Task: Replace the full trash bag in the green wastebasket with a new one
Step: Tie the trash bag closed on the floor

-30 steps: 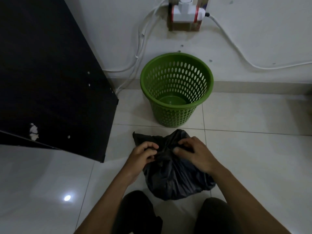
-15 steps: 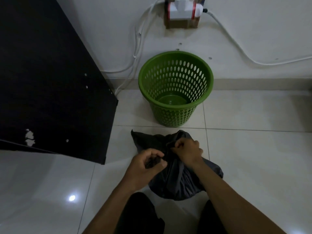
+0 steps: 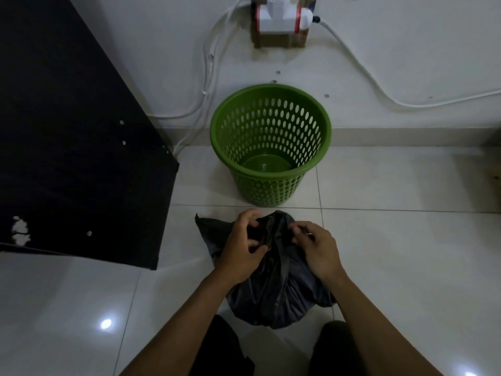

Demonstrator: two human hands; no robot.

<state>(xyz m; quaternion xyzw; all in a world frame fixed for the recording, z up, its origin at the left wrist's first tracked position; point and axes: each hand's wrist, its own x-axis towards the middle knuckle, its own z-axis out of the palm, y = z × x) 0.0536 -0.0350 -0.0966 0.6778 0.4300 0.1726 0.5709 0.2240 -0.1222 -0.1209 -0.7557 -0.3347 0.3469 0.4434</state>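
Bag [image 3: 273, 294] pinched between left grip [image 3: 241, 248], right grip [image 3: 317, 251].

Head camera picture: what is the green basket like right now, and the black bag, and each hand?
green wastebasket: upright on the floor, empty, no bag inside.
black trash bag: on the floor in front of the wastebasket, bulging, top bunched; whether it is knotted cannot be told.
left hand: fingers curled, pinching the bag's bunched top.
right hand: fingers curled, pinching the bag's top too.

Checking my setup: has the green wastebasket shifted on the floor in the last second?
No. The green wastebasket still stands just behind the grout line, as before.
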